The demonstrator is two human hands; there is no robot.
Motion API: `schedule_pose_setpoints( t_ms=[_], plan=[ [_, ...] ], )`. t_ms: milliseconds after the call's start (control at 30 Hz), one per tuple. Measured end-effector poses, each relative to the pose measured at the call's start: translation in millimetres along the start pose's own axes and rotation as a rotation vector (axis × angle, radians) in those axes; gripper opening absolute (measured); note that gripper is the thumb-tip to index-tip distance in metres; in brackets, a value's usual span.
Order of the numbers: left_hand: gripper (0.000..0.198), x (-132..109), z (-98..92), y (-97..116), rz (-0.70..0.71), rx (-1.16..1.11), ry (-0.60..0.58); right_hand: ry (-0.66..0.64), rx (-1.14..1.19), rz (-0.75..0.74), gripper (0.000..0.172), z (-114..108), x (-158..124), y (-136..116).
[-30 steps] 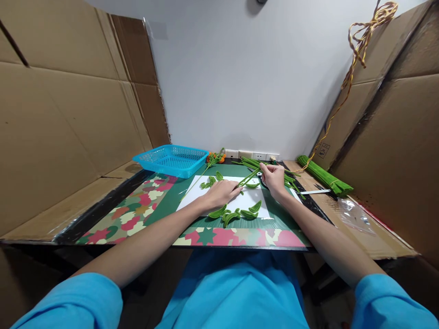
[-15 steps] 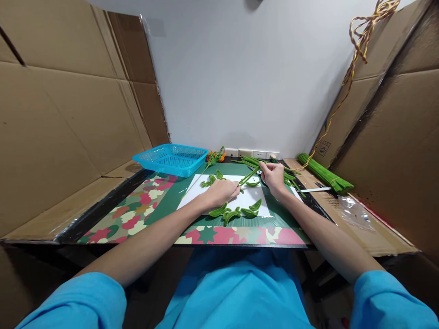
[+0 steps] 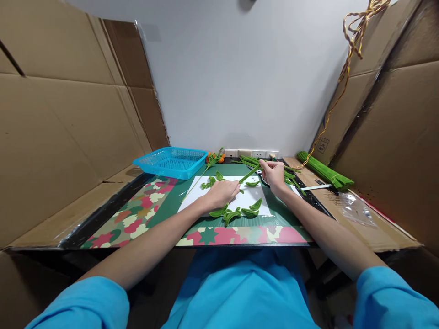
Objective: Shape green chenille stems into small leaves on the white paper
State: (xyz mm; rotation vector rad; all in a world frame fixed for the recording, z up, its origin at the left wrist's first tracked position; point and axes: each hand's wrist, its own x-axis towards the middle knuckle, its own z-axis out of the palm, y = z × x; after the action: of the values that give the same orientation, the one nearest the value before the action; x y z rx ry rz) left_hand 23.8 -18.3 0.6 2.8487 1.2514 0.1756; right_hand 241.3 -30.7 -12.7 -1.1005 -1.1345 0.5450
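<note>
A green pipe cleaner (image 3: 249, 174) stretches between my two hands above a white sheet of paper (image 3: 192, 201). Its near end is pinched in my left hand (image 3: 222, 193), and the fingers of my right hand (image 3: 273, 174) close on its far end. Green leaf shapes bent from pipe cleaner lie around my left hand: one curved leaf (image 3: 253, 184) under the strand, a leaf (image 3: 255, 204) at the lower right, and several more near the front edge of the paper. Behind my right hand lies a loose pile of green pipe cleaners (image 3: 252, 161).
A blue plastic basket (image 3: 174, 171) stands at the back left, beside an orange flower on a green stem (image 3: 216, 158). On the right are a thick bundle of green pipe cleaners (image 3: 325, 171), a clear plastic bag (image 3: 356, 209) and scissors (image 3: 263, 178) partly behind my right hand. Cardboard walls rise on both sides.
The strand between my hands looks straighter and its parts lie closer together than before. Both hands stay nearly in place; the whole view has shifted slightly.
</note>
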Motion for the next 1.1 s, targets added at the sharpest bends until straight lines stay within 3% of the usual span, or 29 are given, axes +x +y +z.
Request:
schedule_pose_setpoints(
  t_ms=[600, 867, 1100],
  plan=[
    [0.038, -4.5, -4.9, 5.1, 0.036, -0.145, 0.038, -0.021, 0.149, 0.061, 0.052, 0.6, 0.2, 0.1],
    [0.046, -6.3, -5.7, 7.0, 0.053, -0.238, 0.072, -0.008, 0.116, 0.075, 0.054, -2.0, 1.9, 3.5],
    [0.044, -7.3, -6.4, 5.3, 0.088, -0.282, 0.070, -0.019, 0.179, 0.113, 0.044, -3.6, 2.9, 3.4]
  ],
)
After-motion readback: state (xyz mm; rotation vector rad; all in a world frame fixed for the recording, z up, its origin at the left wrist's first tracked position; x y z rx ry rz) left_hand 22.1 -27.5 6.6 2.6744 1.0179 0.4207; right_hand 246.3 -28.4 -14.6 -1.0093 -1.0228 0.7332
